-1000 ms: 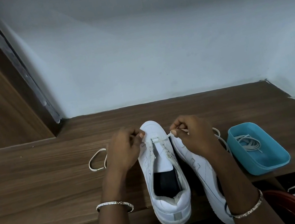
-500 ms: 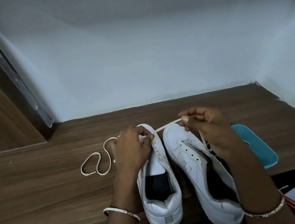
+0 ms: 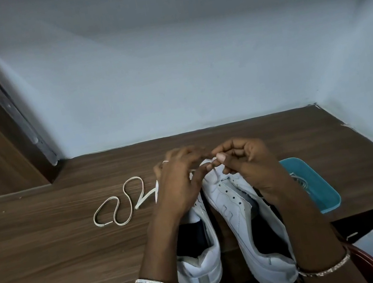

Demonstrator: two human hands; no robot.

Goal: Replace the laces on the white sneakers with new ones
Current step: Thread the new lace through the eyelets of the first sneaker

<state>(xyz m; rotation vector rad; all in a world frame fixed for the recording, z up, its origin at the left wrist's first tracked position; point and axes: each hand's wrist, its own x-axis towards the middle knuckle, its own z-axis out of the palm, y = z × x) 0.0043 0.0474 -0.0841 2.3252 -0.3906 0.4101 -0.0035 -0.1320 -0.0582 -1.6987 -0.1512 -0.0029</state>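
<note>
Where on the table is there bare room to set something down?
Bare table left of and in front of the lace; also the strip along the wall behind the sneakers. Crowded mid-table: left hand and right hand over the sneakers, tray on their right.

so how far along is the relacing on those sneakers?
Early. Done: the right sneaker's eyelets are bare, so its old lace looks out. In hand: the right hand pinches a lace end over the toes; the left hand meets it, grip blurred; the rest loops on the table. To do: nearly all threading; the left sneaker's eyelets are hidden. Spare lace sits in the blue tray.
</note>
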